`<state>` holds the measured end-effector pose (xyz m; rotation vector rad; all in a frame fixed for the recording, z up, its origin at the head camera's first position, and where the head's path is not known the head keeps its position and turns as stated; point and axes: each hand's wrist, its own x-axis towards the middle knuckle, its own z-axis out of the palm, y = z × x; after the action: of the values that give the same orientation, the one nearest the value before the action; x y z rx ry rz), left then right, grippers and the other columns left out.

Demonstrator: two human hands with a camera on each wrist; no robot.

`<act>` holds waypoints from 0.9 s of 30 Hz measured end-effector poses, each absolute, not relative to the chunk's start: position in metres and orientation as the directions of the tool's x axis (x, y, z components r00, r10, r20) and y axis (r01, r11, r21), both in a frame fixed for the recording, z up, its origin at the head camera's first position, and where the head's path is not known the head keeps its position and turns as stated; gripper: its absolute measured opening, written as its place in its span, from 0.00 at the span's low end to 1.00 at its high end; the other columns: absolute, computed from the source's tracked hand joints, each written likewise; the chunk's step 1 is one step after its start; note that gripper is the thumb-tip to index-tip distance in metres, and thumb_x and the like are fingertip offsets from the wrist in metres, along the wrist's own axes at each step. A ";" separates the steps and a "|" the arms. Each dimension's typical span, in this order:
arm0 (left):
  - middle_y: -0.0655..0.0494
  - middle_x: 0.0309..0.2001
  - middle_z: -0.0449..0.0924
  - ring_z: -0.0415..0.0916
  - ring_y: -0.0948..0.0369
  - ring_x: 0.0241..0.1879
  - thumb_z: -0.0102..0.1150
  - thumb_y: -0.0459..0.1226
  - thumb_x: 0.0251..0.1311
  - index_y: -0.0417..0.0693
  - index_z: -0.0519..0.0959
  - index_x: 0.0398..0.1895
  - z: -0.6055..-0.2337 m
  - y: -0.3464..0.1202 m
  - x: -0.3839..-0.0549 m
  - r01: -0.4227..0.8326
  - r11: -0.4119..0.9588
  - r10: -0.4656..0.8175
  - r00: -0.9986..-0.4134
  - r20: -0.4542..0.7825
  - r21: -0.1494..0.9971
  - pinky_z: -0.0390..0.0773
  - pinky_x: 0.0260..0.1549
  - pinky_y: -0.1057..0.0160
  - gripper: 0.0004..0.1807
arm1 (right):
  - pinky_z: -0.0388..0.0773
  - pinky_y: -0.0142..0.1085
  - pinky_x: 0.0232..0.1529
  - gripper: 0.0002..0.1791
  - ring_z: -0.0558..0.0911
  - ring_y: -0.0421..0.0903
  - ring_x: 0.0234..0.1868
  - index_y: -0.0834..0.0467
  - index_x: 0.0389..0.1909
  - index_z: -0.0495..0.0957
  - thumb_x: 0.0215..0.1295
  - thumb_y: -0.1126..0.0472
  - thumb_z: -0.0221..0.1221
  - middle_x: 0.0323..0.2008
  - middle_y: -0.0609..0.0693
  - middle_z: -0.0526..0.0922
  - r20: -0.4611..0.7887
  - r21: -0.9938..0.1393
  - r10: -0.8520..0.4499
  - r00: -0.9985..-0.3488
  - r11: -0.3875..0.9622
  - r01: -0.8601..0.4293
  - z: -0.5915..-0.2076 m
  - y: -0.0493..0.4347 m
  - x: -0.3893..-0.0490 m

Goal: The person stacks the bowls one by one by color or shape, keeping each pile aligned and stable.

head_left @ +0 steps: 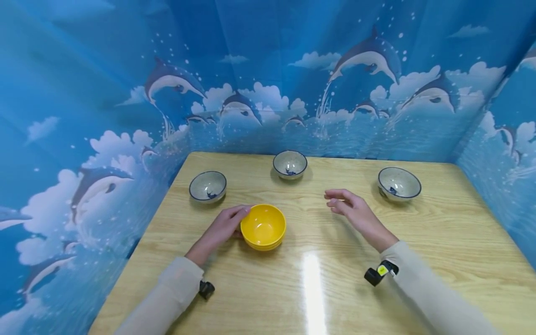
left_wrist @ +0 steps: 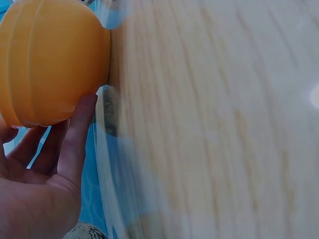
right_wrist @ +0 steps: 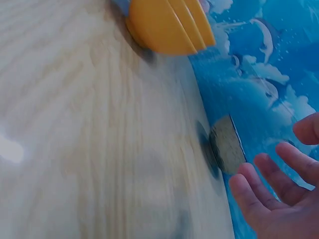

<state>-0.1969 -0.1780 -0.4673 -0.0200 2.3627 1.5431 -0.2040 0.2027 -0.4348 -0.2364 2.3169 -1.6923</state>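
Note:
A stack of nested yellow bowls (head_left: 263, 226) stands on the table, left of the middle. My left hand (head_left: 226, 224) grips its left side, thumb at the rim and fingers against the outer wall. From the left wrist view, the fingertips lie along the lower side of the yellow bowls (left_wrist: 57, 59), close to the base. The right hand (head_left: 358, 213) hovers over the table to the right of the stack, holding nothing, its fingers loosely bent and spread. In the right wrist view, several rims show on the stack (right_wrist: 162, 25).
Three speckled grey bowls with dark blue rims stand farther back: a left bowl (head_left: 207, 187), a middle bowl (head_left: 290, 164) near the back edge and a right bowl (head_left: 399, 183). Behind the wooden table (head_left: 259, 298) hangs a blue dolphin-print curtain (head_left: 268, 56), also along both sides.

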 end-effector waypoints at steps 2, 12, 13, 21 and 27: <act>0.48 0.78 0.75 0.82 0.51 0.64 0.46 0.58 0.85 0.54 0.74 0.79 -0.468 -0.178 -0.197 -0.188 0.415 0.158 -0.949 -0.274 0.890 0.91 0.53 0.57 0.31 | 0.73 0.58 0.78 0.30 0.73 0.61 0.77 0.59 0.82 0.65 0.89 0.48 0.49 0.80 0.61 0.69 -0.114 -0.945 -0.269 -0.956 0.326 0.021 -0.431 0.215 -0.206; 0.47 0.78 0.74 0.83 0.50 0.62 0.47 0.58 0.85 0.54 0.73 0.80 -0.469 -0.179 -0.198 -0.209 0.394 0.163 -0.942 -0.292 0.895 0.91 0.52 0.56 0.31 | 0.80 0.33 0.70 0.34 0.76 0.48 0.72 0.57 0.84 0.63 0.89 0.42 0.47 0.80 0.60 0.69 -0.092 -0.903 -0.168 -0.981 0.429 0.011 -0.420 0.266 -0.211; 0.47 0.78 0.74 0.83 0.50 0.63 0.47 0.59 0.84 0.54 0.73 0.80 -0.469 -0.179 -0.198 -0.210 0.395 0.162 -0.942 -0.293 0.894 0.91 0.52 0.56 0.31 | 0.80 0.29 0.68 0.34 0.77 0.44 0.71 0.57 0.84 0.62 0.89 0.42 0.47 0.80 0.60 0.68 -0.087 -0.899 -0.162 -0.983 0.438 0.008 -0.419 0.271 -0.211; 0.48 0.78 0.73 0.82 0.51 0.64 0.48 0.59 0.84 0.54 0.73 0.80 -0.468 -0.177 -0.197 -0.224 0.384 0.159 -0.940 -0.303 0.896 0.91 0.53 0.56 0.32 | 0.75 0.15 0.54 0.35 0.74 0.23 0.60 0.56 0.83 0.64 0.88 0.40 0.47 0.78 0.55 0.68 -0.034 -0.879 -0.080 -0.996 0.476 -0.008 -0.412 0.307 -0.221; 0.48 0.79 0.73 0.81 0.49 0.66 0.48 0.59 0.84 0.55 0.73 0.80 -0.468 -0.179 -0.198 -0.221 0.377 0.166 -0.939 -0.301 0.899 0.90 0.54 0.55 0.32 | 0.77 0.37 0.70 0.35 0.74 0.28 0.60 0.50 0.84 0.63 0.87 0.36 0.44 0.81 0.56 0.64 -0.073 -0.858 0.000 -0.997 0.509 0.062 -0.410 0.329 -0.232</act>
<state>-0.1982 -0.1791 -0.4680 -0.0488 2.3013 1.5813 -0.2322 0.3290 -0.4097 0.0550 2.6736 -1.5244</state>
